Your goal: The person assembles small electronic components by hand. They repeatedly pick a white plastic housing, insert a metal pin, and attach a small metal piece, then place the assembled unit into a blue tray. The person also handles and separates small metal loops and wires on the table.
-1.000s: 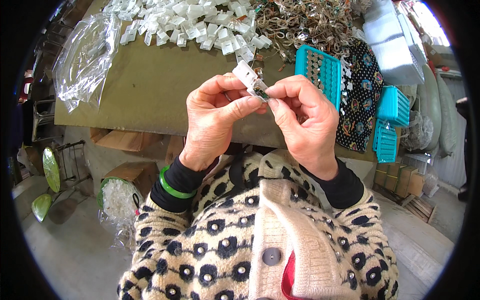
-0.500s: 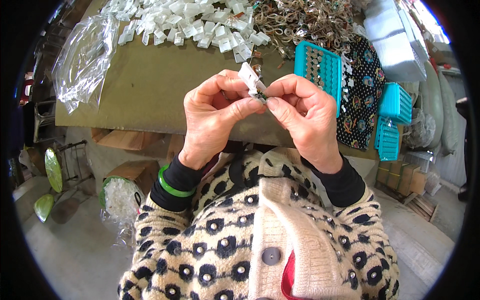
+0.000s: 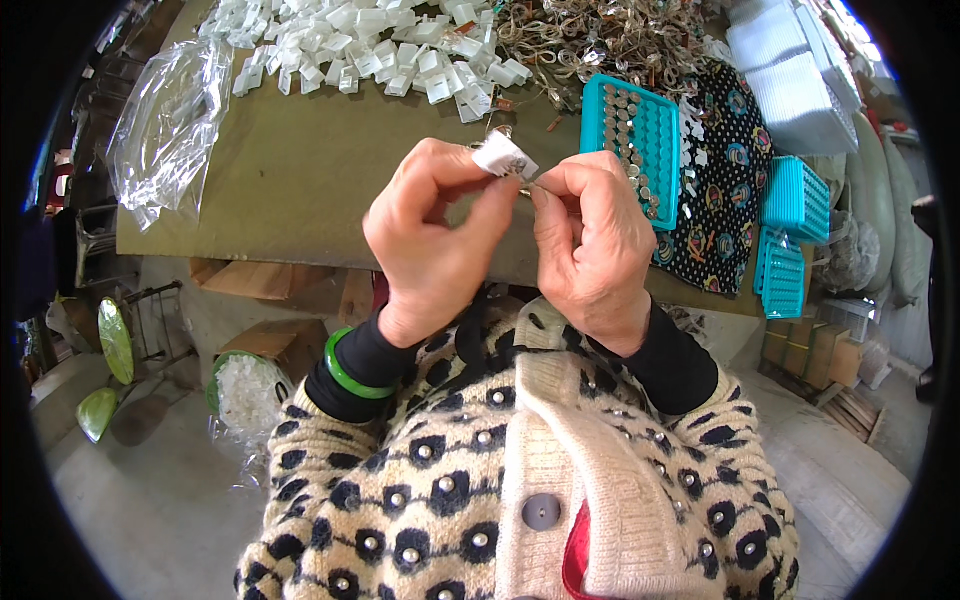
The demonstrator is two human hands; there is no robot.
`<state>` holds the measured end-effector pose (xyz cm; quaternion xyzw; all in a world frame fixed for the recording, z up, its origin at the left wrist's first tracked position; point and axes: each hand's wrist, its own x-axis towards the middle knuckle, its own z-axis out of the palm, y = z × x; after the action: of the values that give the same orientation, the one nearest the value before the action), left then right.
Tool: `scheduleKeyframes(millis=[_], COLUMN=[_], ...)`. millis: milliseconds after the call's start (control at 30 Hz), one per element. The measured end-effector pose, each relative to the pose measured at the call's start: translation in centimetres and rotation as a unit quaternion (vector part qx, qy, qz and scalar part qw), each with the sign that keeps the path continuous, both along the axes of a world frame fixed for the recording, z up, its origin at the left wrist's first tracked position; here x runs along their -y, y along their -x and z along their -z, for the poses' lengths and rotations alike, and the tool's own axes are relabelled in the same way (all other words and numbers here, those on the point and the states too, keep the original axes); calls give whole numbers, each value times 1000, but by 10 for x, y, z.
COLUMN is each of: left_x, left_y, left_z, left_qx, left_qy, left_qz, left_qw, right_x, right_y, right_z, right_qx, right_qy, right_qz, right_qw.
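Observation:
My left hand pinches a small white plastic case between thumb and fingers, above the table's near part. Dark detail shows on the side of the case facing me. Right beside it, my right hand has its thumb and forefinger pressed together close to the case's edge. What those fingertips hold, if anything, is too small to make out. Behind my right hand lies a turquoise tray with round pockets, its left part holding several silver discs like button cells.
White plastic cases are heaped at the back of the olive table. Thin wires with small parts lie tangled beside them. A clear plastic bag rests at left. Stacked turquoise trays stand at right, by a dark patterned cloth.
The white case has turned in my left hand, so another side faces me. Its green and dark inner parts no longer show plainly. My right hand has shifted slightly left and down.

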<state>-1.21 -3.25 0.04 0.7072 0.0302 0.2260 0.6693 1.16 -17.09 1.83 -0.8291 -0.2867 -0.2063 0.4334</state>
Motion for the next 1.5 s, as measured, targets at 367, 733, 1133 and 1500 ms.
scheduleKeyframes(millis=[367,733,1133,1500], left_x=[-11,-10,-13,4], left_y=[-4,2,11,22], left_z=[-14,-18,-21,-12], left_qx=[-213,-86,-71,0], left_qy=[496,352,347,197], left_qz=[172,115,142,136], left_qw=[824,925,925,971], right_x=[-1,4,-11,0], right_y=[-4,-2,11,10], right_z=[5,-17,-24,-24], right_qx=[16,-630,-480,-486], right_qy=[10,-368,-341,-312], right_qz=[0,-98,-100,-83], right_qw=[1000,677,802,812])
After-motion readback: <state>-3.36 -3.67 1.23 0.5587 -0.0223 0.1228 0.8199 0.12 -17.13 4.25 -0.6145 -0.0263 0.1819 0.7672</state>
